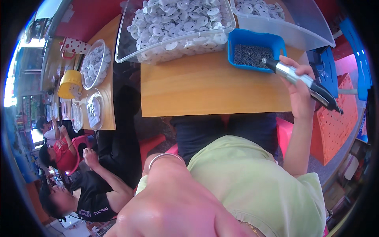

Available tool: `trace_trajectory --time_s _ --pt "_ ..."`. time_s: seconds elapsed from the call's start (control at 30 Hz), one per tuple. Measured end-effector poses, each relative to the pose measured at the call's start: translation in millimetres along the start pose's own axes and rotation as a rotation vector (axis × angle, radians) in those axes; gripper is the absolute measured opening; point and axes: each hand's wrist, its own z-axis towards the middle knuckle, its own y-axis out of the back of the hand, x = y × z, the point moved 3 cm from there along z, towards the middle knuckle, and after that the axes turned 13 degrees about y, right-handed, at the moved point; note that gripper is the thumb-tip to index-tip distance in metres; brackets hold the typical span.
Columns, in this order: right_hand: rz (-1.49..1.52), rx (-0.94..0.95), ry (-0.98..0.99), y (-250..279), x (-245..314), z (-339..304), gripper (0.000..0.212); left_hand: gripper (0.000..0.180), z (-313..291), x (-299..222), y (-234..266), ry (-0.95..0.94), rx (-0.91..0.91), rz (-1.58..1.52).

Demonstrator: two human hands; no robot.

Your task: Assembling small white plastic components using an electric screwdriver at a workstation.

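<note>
My right hand (302,91) is wrapped round a silver and black electric screwdriver (287,72). The tool slants, its tip up and to the left, over the near right rim of a blue plastic bin (237,35). Many small dark screws (250,53) lie in that bin. Very close to the camera, at the lower edge, is my left hand (169,205), back outward, with a bracelet (167,156) on the wrist. Its fingers are out of sight, so what it holds, if anything, does not show.
A clear tub (177,43) heaped with white round plastic parts stands on the wooden table (205,91), beside a second clear tub (284,29). To the right is an orange perforated crate (335,118). Co-workers (90,193) sit at left near another table with baskets.
</note>
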Motion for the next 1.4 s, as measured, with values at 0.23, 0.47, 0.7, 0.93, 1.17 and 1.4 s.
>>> trace_trajectory --time_s 0.23,0.47,0.7,0.93,1.17,1.4 --pt "-0.334 0.066 -0.042 -17 -4 27 0.014 0.055 -4 -4 26 -0.099 0.0 0.004" --pt "-0.521 0.186 -0.096 -29 -7 47 0.012 0.057 1 -8 19 -0.03 -0.016 -0.105" --pt "-0.502 0.179 -0.114 -16 -9 51 0.012 0.057 -1 -9 30 -0.113 -0.064 0.018" --pt "-0.335 0.042 -0.125 -7 -5 49 0.013 0.057 1 -9 31 -0.127 -0.03 0.011" --pt "-0.326 0.026 -0.135 -6 -4 49 0.013 0.057 0 -11 31 -0.132 -0.065 0.066" --pt "-0.299 0.012 -0.146 -6 -3 48 0.013 0.058 0 -11 34 -0.1 -0.045 0.062"
